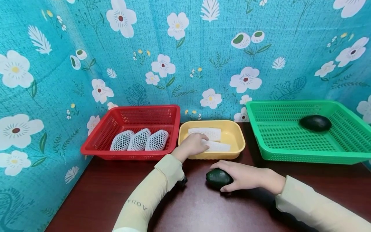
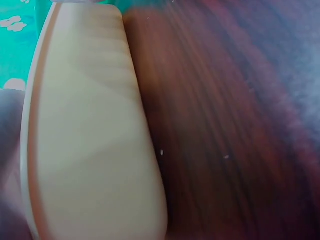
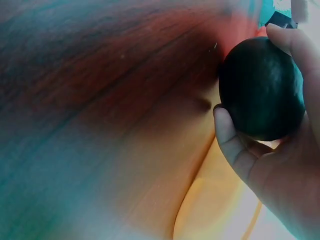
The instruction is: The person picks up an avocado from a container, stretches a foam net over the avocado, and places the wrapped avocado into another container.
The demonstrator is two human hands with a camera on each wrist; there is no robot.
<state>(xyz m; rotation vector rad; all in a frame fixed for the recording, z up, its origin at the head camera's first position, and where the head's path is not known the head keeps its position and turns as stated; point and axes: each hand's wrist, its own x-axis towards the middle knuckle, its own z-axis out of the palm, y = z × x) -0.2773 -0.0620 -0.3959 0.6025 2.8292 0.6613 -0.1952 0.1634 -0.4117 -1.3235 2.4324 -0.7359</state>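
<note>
My right hand [image 1: 242, 175] grips a dark green avocado [image 1: 218, 178] low over the brown table. In the right wrist view the thumb and fingers curl round opposite sides of the avocado [image 3: 260, 90]. My left hand [image 1: 193, 144] reaches over the near rim of a yellow tray [image 1: 236, 138], its fingers on the end of a white foam net sleeve [image 1: 218, 146], which it seems to pinch. A second foam net sleeve [image 1: 207, 131] lies flat behind that one. Only the outer wall of the tray [image 2: 95, 130] fills the left wrist view, hiding the left fingers.
At the left, a red basket [image 1: 130, 156] holds three dark fruits in white foam nets [image 1: 139, 140]. A green basket [image 1: 278, 154] at the right holds one dark avocado [image 1: 315, 123]. A blue flowered cloth [image 1: 185, 64] hangs behind the baskets and tray.
</note>
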